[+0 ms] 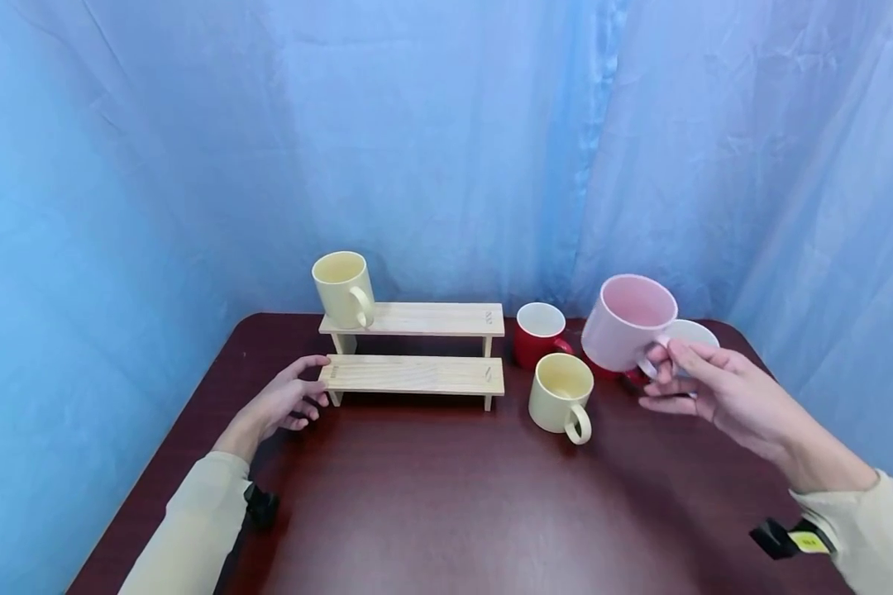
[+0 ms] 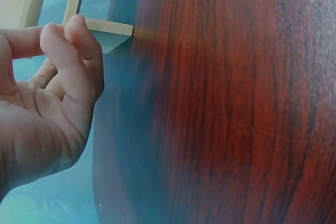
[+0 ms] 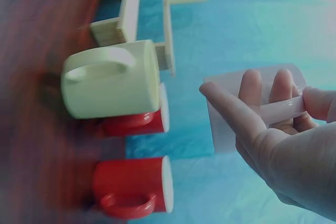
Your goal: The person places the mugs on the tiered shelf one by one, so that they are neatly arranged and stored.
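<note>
My right hand (image 1: 722,397) holds a pink mug (image 1: 628,322) by its handle, up in the air at the right; the right wrist view shows the fingers at the handle (image 3: 281,110). My left hand (image 1: 286,401) pinches the left end of a wooden rack's lower board (image 1: 413,374) between thumb and finger. The other fingers curl below, as in the left wrist view (image 2: 68,72). A cream mug (image 1: 342,289) stands upright at the left end of the upper board (image 1: 435,319). Another cream mug (image 1: 561,392) is on the table, right of the rack.
A red mug (image 1: 539,335) with a white inside stands right of the rack. A second red mug (image 3: 131,187) is mostly hidden behind the pink mug in the head view. A white-rimmed mug (image 1: 692,333) sits partly behind my right hand. Blue curtains (image 1: 446,149) surround the dark table (image 1: 432,496).
</note>
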The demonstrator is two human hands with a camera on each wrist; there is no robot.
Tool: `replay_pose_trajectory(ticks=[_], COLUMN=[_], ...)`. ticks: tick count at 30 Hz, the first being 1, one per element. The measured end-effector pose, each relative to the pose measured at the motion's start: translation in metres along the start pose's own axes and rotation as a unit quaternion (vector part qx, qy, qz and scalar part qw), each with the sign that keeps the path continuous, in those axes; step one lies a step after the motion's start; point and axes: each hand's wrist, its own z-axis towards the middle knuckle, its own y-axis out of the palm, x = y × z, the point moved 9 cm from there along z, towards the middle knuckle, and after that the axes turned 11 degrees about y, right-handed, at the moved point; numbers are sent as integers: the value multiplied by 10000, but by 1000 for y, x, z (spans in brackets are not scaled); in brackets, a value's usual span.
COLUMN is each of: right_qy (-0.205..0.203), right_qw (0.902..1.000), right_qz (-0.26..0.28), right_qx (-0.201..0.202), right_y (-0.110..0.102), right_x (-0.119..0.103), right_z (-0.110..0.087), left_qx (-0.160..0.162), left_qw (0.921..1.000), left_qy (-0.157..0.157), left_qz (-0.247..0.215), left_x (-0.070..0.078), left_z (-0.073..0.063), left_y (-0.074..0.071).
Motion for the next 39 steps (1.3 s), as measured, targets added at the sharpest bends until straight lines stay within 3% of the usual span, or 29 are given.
replay_pose_trajectory(ticks=[7, 18, 27, 39], right_qy=[95, 374, 652, 660], right_qw=[9971, 9935, 9940, 9945], right_qz=[-332, -406, -242, -19], right_qx=[675, 991, 842, 812], right_y=[6, 38, 87, 133], right_x=[-18, -11, 0, 22], right_z=[35, 109, 174, 235], left_qx=[-29, -63, 7, -31], left_qw=[10000, 10000, 10000, 9999], left_qy=[-39, -70, -93, -117], left_qz=[-17, 23, -4, -27], left_x=[0, 1, 0, -1], left_z=[2, -1, -9, -11], left_y=[0, 0, -3, -4])
